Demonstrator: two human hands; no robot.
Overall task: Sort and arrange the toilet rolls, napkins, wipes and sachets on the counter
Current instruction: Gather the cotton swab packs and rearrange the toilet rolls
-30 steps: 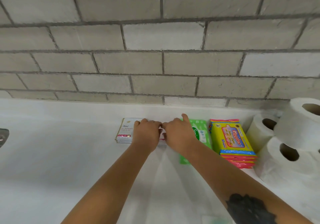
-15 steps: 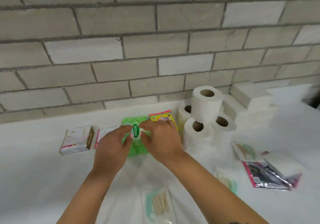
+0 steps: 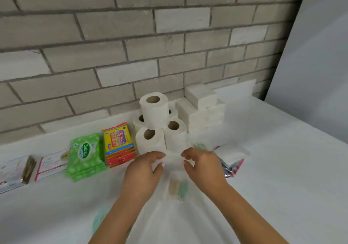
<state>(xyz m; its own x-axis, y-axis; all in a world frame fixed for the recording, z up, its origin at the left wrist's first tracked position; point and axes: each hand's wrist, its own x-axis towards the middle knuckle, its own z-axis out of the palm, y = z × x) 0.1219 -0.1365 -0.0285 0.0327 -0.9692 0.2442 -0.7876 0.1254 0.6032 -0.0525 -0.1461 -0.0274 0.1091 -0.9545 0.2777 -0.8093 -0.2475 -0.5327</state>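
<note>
Both hands are seen low in the middle of the white counter [image 3: 282, 168], just near of the toilet rolls [image 3: 156, 127]: the left hand [image 3: 143, 174] and the right hand [image 3: 204, 168] face each other with fingers loosely curled, and whether anything is held between them cannot be told because of blur. The rolls are stacked against the brick wall [image 3: 131, 36], one on top of the others, with folded white napkins [image 3: 202, 108] piled just to their right. To the left, a yellow wipes stack [image 3: 118, 143], a green wipes stack [image 3: 85, 155] and flat sachets [image 3: 50, 164] are lined up, while a blurred packet [image 3: 176, 189] lies between the forearms and more sachets [image 3: 230, 160] lie right of the right hand.
</note>
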